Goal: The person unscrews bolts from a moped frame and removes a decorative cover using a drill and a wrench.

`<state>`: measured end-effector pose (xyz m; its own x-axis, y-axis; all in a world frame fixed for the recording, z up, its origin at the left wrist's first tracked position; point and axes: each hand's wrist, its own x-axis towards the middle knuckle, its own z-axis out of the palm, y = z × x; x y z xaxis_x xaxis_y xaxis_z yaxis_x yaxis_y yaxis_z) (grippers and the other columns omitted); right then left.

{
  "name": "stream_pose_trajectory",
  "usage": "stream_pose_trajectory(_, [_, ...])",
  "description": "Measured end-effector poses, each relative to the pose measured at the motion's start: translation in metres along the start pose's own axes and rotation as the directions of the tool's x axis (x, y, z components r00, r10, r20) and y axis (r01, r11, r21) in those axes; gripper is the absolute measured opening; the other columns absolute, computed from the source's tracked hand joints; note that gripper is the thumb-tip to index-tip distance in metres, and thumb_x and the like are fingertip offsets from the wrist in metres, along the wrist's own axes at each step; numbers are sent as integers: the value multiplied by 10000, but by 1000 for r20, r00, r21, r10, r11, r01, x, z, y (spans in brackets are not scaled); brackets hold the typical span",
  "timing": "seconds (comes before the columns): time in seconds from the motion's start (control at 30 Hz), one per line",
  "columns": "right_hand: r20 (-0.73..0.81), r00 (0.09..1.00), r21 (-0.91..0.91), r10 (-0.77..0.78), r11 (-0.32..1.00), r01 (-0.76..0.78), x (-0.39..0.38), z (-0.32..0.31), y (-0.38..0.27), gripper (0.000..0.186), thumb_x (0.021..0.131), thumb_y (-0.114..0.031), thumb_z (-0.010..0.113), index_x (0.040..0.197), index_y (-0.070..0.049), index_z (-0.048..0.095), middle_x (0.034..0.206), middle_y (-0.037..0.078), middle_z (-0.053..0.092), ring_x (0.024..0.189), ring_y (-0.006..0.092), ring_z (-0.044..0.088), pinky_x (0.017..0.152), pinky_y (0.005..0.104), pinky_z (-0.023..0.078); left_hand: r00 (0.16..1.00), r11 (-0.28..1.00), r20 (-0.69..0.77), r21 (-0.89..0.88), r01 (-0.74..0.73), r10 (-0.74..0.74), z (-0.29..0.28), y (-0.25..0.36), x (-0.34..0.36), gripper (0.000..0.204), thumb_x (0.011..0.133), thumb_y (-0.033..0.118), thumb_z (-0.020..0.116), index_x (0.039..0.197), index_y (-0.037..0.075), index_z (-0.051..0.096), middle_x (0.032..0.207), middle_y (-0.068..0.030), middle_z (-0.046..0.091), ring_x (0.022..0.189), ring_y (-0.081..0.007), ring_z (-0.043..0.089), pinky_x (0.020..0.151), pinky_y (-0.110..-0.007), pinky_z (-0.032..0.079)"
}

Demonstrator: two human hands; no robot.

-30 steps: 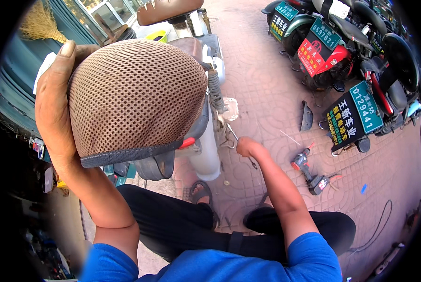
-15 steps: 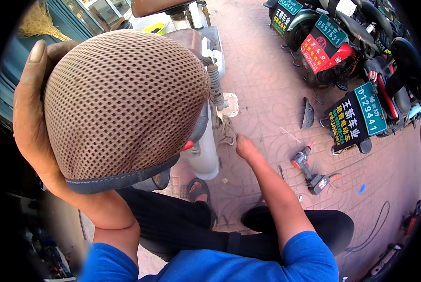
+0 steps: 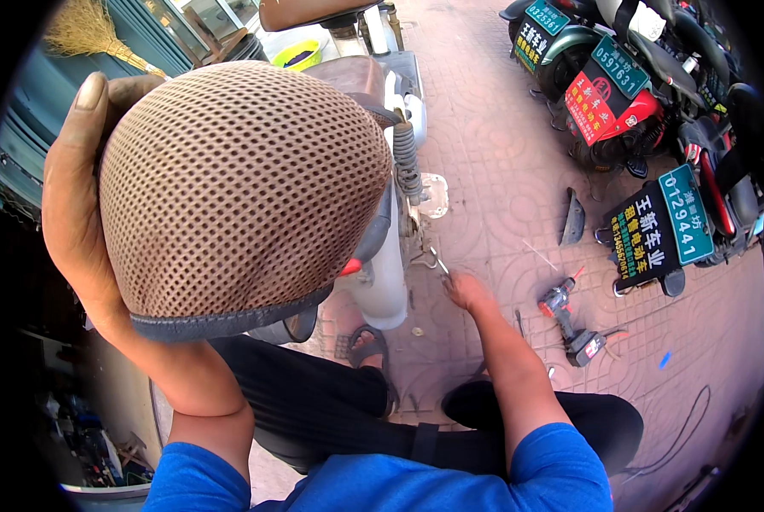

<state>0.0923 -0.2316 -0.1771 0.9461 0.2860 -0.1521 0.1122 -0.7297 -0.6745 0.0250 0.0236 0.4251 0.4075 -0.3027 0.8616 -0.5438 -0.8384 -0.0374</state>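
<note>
A rounded scooter seat (image 3: 245, 196) in brown mesh, with a dark band along its near edge, fills the left of the view. My left hand (image 3: 70, 188) curves around its left side; the thumb shows at the top and the other fingers are mostly hidden. My right hand (image 3: 470, 292) is closed on a slim silver metal tool (image 3: 439, 260), whose exact kind I cannot make out. The tool's tip points toward the scooter's lower rear, beside a spring shock absorber (image 3: 408, 162) and a pale rear fender (image 3: 379, 286). A small gap separates my right hand from the scooter.
A red and black cordless drill (image 3: 570, 322) lies on the paving at the right, near a dark curved part (image 3: 572, 218). Parked scooters (image 3: 629, 102) with plates line the upper right. A yellow-green bowl (image 3: 297, 55) and a straw broom (image 3: 92, 34) are at upper left.
My right hand has drawn back from the scooter's lower rear, toward the right and nearer me, and the silver tool now shows. My left hand stays on the seat; the view has shifted slightly.
</note>
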Motion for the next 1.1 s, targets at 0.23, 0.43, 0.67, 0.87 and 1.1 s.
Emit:
stream_pose_trajectory(0.23, [-264,961,107,84,993,-57,-19,-26,-9,229,1003,-209,494,1007,11,558,930,305,662,903,497,641,798,563,501,999,998,-31,-57,-39,37,-1,-16,7,342,985,66,606,1322,29,649,1141,-152,723,1053,-235,703,994,-341,524])
stream_pose_trajectory(0.43, [-414,909,-51,-39,998,20,7,-33,-37,121,952,-116,504,957,-4,550,847,265,653,841,452,654,748,529,518,989,928,106,-348,133,-102,-1,1,21,282,1049,168,527,1193,12,713,1025,-149,738,958,-198,705,949,-314,518])
stream_pose_trajectory(0.67, [-536,829,-136,-160,985,103,29,-10,-40,136,974,-79,456,950,0,564,829,231,639,794,418,639,728,522,508,1000,1000,-10,-10,0,0,4,-4,-3,426,997,70,589,1423,69,571,1246,-146,686,1138,-256,687,1034,-357,539])
stream_pose_trajectory(0.87, [-514,840,-103,-176,984,143,45,-9,-33,157,978,-69,439,985,28,563,862,252,638,821,440,622,737,538,492,994,993,-40,62,101,-99,6,5,-4,451,1025,103,555,1473,69,515,1336,-160,645,1179,-271,674,1022,-369,560])
stream_pose_trajectory(1.1, [-316,945,81,-86,990,117,26,-22,-36,184,971,-148,498,1035,11,564,932,308,642,941,484,622,799,543,499,1000,999,-2,27,19,-19,0,-1,-5,452,1019,140,594,1461,73,529,1312,-157,656,1174,-268,677,1030,-368,551])
